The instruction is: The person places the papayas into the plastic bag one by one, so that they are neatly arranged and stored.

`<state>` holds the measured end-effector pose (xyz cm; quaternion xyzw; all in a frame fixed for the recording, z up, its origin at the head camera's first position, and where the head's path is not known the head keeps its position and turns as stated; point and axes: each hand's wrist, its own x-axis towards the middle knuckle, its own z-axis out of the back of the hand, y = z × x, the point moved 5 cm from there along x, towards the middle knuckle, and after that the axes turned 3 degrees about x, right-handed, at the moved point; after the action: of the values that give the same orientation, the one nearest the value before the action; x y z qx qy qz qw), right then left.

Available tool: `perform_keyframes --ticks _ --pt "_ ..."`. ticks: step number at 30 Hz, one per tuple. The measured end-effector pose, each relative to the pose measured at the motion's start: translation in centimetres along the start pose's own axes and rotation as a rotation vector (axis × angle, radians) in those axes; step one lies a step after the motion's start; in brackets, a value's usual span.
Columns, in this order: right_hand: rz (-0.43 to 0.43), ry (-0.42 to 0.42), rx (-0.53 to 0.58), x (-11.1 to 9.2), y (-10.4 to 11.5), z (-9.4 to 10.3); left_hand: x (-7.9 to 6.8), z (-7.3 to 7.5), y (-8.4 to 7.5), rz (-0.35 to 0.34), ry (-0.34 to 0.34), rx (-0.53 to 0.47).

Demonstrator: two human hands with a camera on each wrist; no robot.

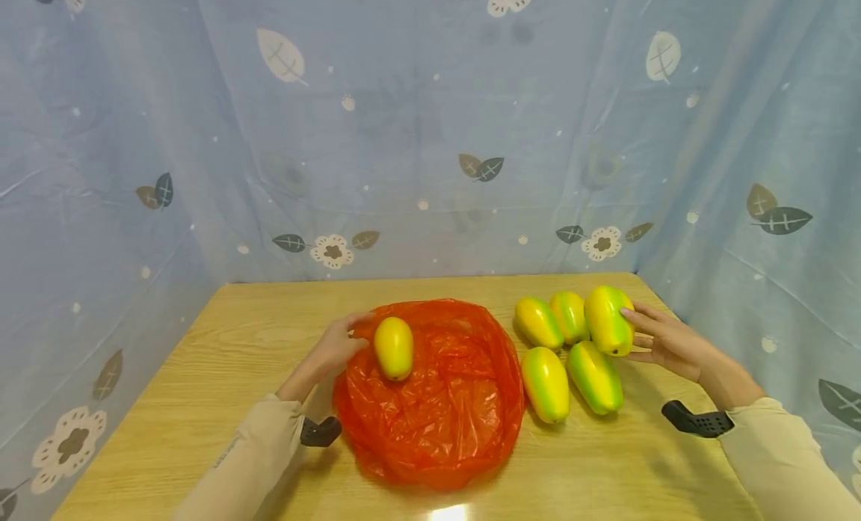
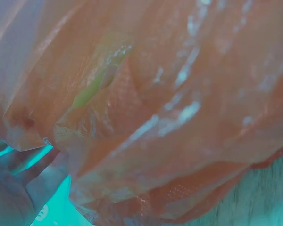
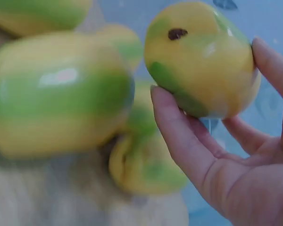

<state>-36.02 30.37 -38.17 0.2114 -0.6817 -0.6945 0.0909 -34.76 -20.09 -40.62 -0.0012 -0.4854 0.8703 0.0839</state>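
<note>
In the head view, my right hand (image 1: 676, 345) grips a yellow-green papaya (image 1: 608, 321) at the right of the fruit group. The right wrist view shows its fingertips and thumb around that fruit, a dark spot on its end. My left hand (image 1: 332, 349) is at the left rim of a spread-open red plastic bag (image 1: 464, 416). Its fingers reach out fairly straight against the plastic in the left wrist view. One yellow papaya (image 1: 393, 349) lies inside the bag by those fingers; seen through the film, it is only a greenish patch.
Several more papayas, such as the front one (image 1: 545, 385), lie close together on the wooden table (image 1: 269, 319), right of the bag. A blue patterned curtain (image 1: 417, 132) encloses the table at the back and sides.
</note>
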Motion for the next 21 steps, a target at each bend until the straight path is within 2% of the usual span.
perform_keyframes --ticks 10,21 --pt "-0.026 0.028 0.000 4.0 1.6 -5.1 -0.2 -0.6 0.2 0.030 0.003 0.011" --pt "-0.051 0.028 -0.006 8.7 3.9 -11.6 0.0 0.2 -0.6 0.013 -0.007 0.008"
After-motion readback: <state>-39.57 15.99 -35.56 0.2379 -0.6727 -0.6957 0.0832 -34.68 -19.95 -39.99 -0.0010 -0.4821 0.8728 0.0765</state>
